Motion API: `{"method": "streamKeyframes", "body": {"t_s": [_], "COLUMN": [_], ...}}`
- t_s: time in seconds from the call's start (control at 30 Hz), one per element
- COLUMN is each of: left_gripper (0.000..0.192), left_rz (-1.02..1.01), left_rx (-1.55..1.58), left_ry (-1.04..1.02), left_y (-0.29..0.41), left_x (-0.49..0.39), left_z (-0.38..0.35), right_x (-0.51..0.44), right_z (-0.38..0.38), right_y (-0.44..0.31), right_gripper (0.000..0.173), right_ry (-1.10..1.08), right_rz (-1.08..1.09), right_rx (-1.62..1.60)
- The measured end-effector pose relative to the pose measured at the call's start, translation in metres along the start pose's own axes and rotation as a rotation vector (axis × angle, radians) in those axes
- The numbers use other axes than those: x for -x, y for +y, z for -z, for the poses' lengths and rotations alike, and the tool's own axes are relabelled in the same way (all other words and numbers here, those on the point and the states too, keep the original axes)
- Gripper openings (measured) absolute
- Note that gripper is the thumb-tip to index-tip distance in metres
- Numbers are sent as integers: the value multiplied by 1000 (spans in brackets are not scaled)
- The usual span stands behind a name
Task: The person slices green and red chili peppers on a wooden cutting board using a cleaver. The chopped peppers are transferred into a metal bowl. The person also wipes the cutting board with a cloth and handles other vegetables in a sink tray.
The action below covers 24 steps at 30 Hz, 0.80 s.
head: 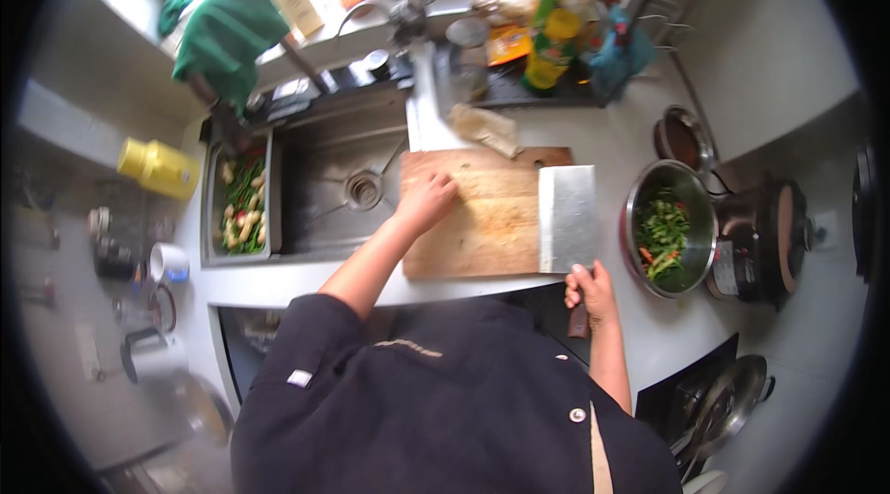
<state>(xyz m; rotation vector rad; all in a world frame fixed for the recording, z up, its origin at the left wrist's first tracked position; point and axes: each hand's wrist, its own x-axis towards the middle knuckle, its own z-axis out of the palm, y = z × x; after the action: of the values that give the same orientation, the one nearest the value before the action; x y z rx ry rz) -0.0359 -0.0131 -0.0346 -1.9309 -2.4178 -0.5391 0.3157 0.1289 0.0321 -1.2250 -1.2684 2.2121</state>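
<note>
My right hand (591, 289) grips the wooden handle of a Chinese cleaver (569, 216). The cleaver's broad metal blade overlaps the right edge of a wooden cutting board (480, 244). Small pale scraps (511, 219) are scattered over the board's middle. At the board's left side is my left hand (431, 198), fingers curled downward. Its fingertips are partly hidden, so I cannot tell if anything is under them. Right of the cleaver stands a steel bowl (631, 216) holding chopped greens with orange-red bits (664, 233).
A steel sink (313, 230) adjoins the board's left side, with a tray (270, 244) of greens and pale pieces at its far left. A crumpled bag (487, 129) touches the board's back edge. Bottles and packets (549, 56) fill the rack behind. A dark cooker (758, 237) stands beside the bowl.
</note>
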Motion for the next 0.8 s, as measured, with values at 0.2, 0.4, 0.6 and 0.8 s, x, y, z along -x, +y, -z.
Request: {"method": "streamKeyframes", "body": {"t_s": [0.2, 0.4, 0.6, 0.8], "left_gripper": [6, 9, 22, 20], "left_rz": [100, 155, 422, 558], "left_rx": [94, 92, 183, 216], "left_ry": [-122, -98, -72, -60], "left_y": [34, 36, 44, 53], "left_x": [-6, 3, -1, -3], "left_z": [34, 11, 5, 3], "right_x": [-15, -28, -49, -51], "right_z": [22, 26, 25, 10], "right_y": [13, 21, 48, 56], "right_gripper": [24, 26, 24, 23], "right_ry": [-89, -197, -170, -134], "right_rz": [-3, -61, -60, -8], "right_rx": [59, 51, 81, 96]}}
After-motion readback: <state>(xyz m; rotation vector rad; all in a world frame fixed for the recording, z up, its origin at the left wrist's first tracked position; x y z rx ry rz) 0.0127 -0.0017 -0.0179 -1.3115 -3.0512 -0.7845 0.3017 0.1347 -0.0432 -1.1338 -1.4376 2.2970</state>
